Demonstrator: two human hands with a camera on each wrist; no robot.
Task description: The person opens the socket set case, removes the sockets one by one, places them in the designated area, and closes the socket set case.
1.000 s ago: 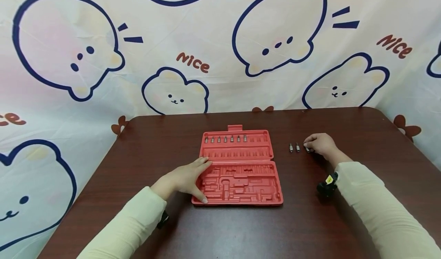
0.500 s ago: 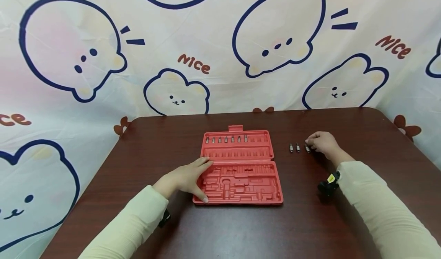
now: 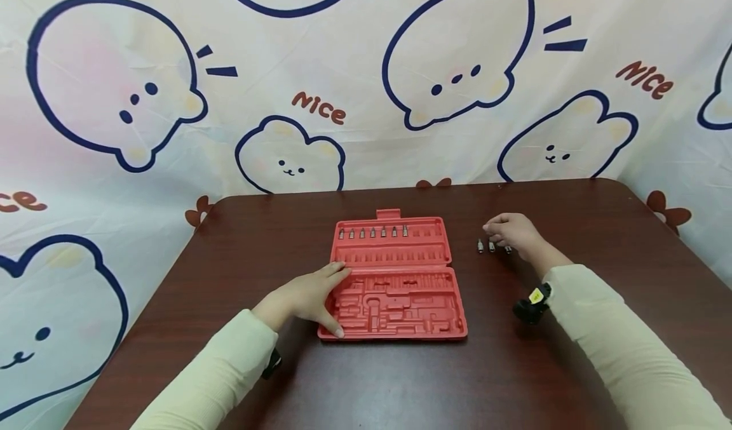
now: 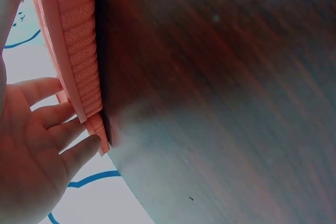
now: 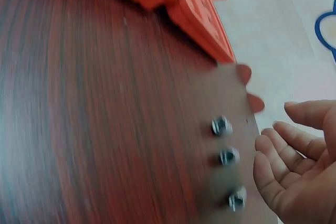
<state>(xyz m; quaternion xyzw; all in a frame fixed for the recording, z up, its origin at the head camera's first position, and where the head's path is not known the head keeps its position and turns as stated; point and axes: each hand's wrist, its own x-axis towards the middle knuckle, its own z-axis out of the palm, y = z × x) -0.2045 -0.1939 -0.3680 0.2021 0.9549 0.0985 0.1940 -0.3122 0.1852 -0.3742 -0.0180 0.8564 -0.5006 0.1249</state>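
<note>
Left hand [image 3: 303,295] spread on the case [image 3: 400,336], the loosely parted, empty right hand [image 3: 513,232] is hovering by three metal sockets [image 5: 229,157], probably light and slippery, best side-pinched, toward the table's [image 3: 394,385] far edge.

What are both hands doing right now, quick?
Left hand: open, touching the left side of the red case.
Right hand: open, holding nothing, near three small metal pieces.

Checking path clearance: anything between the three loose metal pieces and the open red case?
Nothing visible: just tabletop separates the loose metal pieces from the right edge of the red case. The left hand is at the opposite edge.
</note>
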